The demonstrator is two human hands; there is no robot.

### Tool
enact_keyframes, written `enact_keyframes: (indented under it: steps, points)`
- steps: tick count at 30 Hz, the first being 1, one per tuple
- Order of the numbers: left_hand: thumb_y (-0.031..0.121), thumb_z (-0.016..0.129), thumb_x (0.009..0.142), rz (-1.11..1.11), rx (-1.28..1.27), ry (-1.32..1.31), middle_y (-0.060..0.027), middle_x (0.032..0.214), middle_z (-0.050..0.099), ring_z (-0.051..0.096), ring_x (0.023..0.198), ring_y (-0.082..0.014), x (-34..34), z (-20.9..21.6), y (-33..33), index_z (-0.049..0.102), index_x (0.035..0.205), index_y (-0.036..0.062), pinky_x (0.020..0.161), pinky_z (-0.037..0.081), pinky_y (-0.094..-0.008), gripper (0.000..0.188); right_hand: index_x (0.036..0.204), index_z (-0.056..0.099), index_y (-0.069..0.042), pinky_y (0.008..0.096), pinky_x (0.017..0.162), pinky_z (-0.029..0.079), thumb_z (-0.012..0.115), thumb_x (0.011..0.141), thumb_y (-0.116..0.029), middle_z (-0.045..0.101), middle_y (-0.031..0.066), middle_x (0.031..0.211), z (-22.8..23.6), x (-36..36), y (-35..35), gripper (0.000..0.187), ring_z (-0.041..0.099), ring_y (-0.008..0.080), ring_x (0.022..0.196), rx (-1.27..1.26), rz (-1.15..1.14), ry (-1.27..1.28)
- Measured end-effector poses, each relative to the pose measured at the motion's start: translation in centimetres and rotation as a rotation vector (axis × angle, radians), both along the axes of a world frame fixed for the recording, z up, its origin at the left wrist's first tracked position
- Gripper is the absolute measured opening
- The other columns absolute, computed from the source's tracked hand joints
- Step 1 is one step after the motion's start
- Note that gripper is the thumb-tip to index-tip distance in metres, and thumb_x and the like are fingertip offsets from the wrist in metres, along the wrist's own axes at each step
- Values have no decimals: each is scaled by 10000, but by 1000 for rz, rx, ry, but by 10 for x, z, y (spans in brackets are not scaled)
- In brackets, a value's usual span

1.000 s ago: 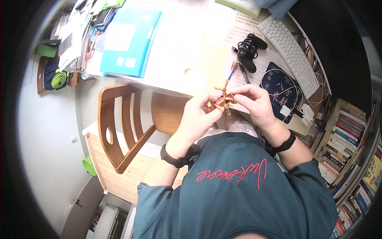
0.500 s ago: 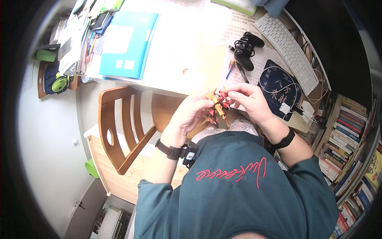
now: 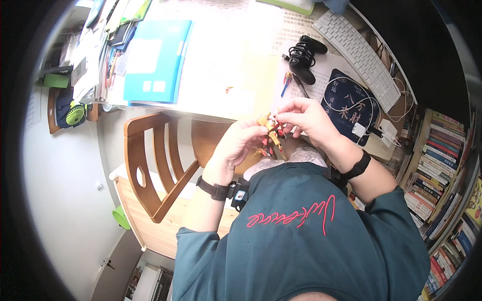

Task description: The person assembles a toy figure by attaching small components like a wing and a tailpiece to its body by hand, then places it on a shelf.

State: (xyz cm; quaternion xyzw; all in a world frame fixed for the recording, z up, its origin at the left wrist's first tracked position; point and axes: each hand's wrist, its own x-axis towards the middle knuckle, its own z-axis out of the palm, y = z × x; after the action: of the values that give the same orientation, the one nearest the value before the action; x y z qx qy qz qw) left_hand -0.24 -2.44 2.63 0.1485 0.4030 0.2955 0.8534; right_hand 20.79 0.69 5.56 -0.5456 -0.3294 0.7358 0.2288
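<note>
Turned since earlier, the toy (image 3: 274,136) is pinched, partly hidden, by left hand (image 3: 237,142) and right hand (image 3: 312,122), both nearly closed; books (image 3: 436,171) fill the shelf (image 3: 420,136).

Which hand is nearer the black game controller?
Right. The right hand sits below the black game controller in the picture; the left hand is farther, lower and leftward.

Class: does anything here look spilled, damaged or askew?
Nothing looks spilled. The papers left of the blue folder look askew, sheets jutting unevenly. The held red-and-gold toy is too small to judge for damage.
</note>
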Motion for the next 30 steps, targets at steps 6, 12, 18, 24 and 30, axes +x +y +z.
enact_keyframes:
  steps: [6, 12, 18, 24, 30]
  points:
    - [116, 622, 850, -6, 13, 27, -59, 1004, 677, 619, 843, -122, 4, 3, 1, 626, 1136, 5, 773, 482, -268, 306, 940, 687, 7, 198, 531, 496, 696, 817, -115, 685, 63, 814, 0, 0, 1, 174, 632, 100, 656, -44, -20, 5]
    - [94, 622, 838, -25, 24, 51, -62, 1004, 672, 609, 884, -125, 4, 9, 1, 616, 1146, -17, 812, 470, -267, 328, 919, 687, 20, 210, 559, 520, 698, 804, -100, 681, 81, 800, -3, 0, 0, 166, 636, 114, 658, -53, -42, 16]
    - [78, 615, 822, -68, 66, 120, -60, 1007, 668, 600, 889, -114, 2, 5, 1, 619, 1140, -28, 826, 461, -256, 336, 898, 681, 42, 221, 576, 534, 692, 799, -85, 677, 96, 791, -5, 1, 0, 161, 640, 124, 659, -65, -23, 22]
    - [84, 621, 825, -66, 81, 119, -56, 995, 670, 608, 864, -111, 3, 4, 1, 626, 1130, -20, 795, 472, -249, 323, 897, 680, 47, 223, 586, 540, 691, 796, -72, 677, 98, 791, -3, -1, -2, 156, 646, 129, 661, -105, -61, 39]
    - [105, 627, 839, -43, 85, 157, -42, 968, 675, 615, 776, -93, 2, 4, 0, 632, 1123, 1, 684, 492, -226, 302, 910, 674, 33, 243, 621, 547, 683, 805, -75, 673, 85, 822, -7, -3, -4, 150, 652, 136, 717, 140, 15, -44]
